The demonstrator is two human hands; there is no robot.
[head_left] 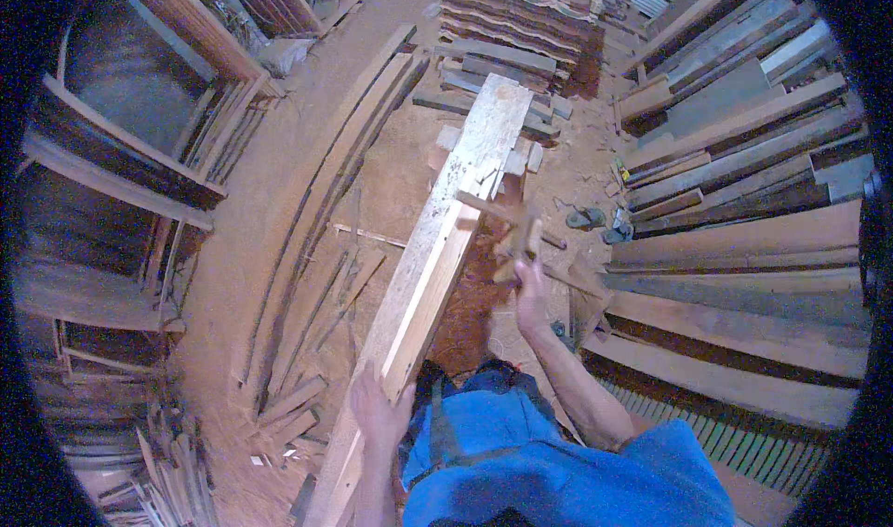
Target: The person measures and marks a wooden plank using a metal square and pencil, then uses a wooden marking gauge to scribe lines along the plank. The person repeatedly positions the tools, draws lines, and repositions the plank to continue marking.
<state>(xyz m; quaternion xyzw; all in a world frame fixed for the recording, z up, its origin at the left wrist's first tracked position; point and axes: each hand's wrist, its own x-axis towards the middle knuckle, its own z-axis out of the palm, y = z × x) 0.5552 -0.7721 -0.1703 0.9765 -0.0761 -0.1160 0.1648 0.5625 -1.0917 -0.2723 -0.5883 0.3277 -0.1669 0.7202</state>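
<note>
The right hand, motion-blurred, has its fingers closed around what looks like a wooden marking gauge. Beyond that grip and to its left, the gauge's rod reaches to the far end of a pale timber; whether it touches is unclear. The left hand, nearer the body, bends fingers and thumb about the timber, which lies along a longer stained plank.

The work seems partway: the timber is bright and clean-faced, but no scribed line can be made out, so marking probably remains.

Left of the left hand, loose offcuts and long curved boards crowd the floor; right of the right hand, stacked boards limit elbow room.
</note>
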